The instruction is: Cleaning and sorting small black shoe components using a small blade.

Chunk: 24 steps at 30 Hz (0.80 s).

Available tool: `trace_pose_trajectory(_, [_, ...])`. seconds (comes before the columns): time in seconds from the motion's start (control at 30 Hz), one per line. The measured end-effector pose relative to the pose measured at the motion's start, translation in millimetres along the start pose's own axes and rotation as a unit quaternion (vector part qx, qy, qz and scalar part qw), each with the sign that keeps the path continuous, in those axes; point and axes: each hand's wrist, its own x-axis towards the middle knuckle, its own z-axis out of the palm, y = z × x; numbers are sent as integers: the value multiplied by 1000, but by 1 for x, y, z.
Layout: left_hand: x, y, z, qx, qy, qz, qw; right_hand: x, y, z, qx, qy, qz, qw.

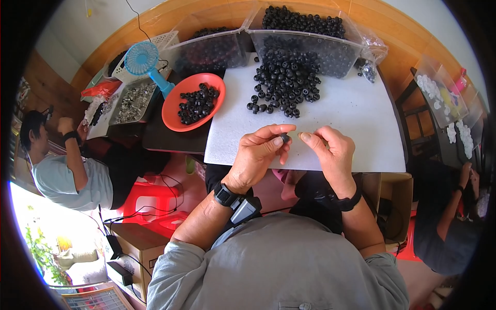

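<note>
Shirt (279,253) before the board (356,121), our left hand (261,149) pinches a bead (284,138), grip of our right hand (333,151) unclear, its heap (289,82) seemingly unfinished

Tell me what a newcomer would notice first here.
Probably the big heap of black pieces on the white board. Next, the orange-red bowl of similar pieces to the heap's left, with a blue fan beside it. Then the left hand, holding a small dark piece near the board's front edge.

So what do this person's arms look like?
Both arms have short grey sleeves. The left grip and right grip wear no gloves. The left arm has a chunky black wristband with a grey box beside it; the right has a plain black wristband.
</note>
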Motion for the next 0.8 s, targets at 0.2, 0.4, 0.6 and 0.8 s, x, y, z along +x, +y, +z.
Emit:
trace_pose_trajectory(0.2, [-1,-1,1,-3,10,7,1000,0,-2,-1,2,-6,-1,1000])
trace_pose_trajectory(0.4, [-2,0,4,3,17,2,1000,0,-2,-1,0,-3,-11,1000])
trace_pose_trajectory(0.6, [-2,-1,4,11,24,4,1000,-1,-3,-1,-11,-3,-27,1000])
trace_pose_trajectory(0.8, [-4,0,10,30,28,24,999,-2,-3,1,-29,9,-47,998])
